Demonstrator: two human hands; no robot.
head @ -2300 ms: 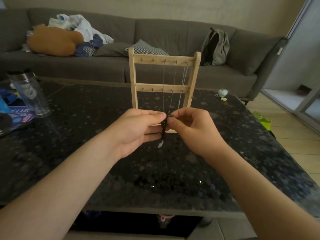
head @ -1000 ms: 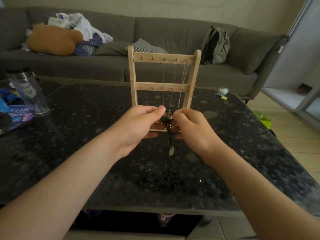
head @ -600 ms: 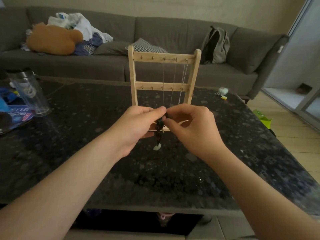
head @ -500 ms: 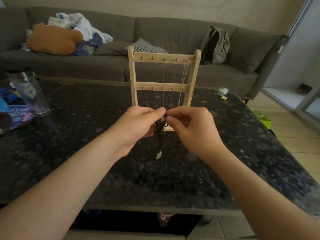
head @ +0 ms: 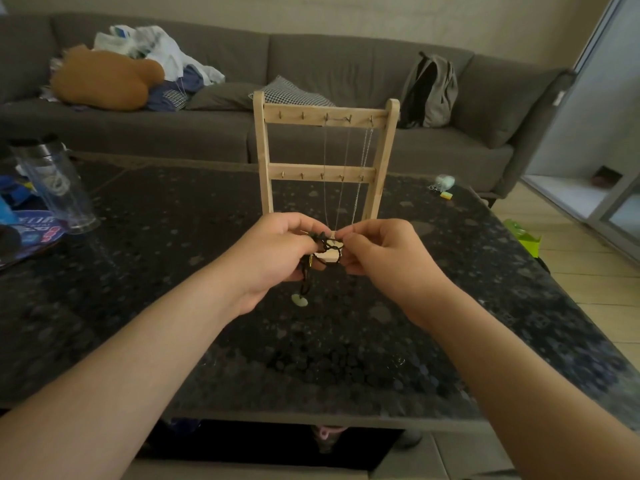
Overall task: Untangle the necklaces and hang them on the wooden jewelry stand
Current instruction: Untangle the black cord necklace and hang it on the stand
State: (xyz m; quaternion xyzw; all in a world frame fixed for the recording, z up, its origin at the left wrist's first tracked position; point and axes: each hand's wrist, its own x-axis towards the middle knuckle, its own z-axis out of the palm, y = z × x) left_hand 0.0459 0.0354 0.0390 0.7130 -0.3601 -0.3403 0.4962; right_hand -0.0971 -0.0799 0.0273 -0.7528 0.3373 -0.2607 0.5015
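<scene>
My left hand (head: 270,258) pinches one side of the black cord necklace (head: 323,242) between thumb and curled fingers, and my right hand (head: 384,258) pinches the other side the same way. Half a second ago my fingertips were almost touching over a tight clump. Now the hands have drawn a little apart, and the cord shows as loose, crossed loops in the gap between them. The pale pendant (head: 299,299) hangs below my left hand on its strand, having swung a little leftward since then, just above the dark speckled desk (head: 173,271). Right behind my hands the wooden jewelry stand (head: 261,150) stands upright as before. Thin chains (head: 341,168) still hang from the right-hand hooks of its top bar, down to just behind my fingers. Far off to my left on the desk sits a clear tumbler (head: 55,181).
</scene>
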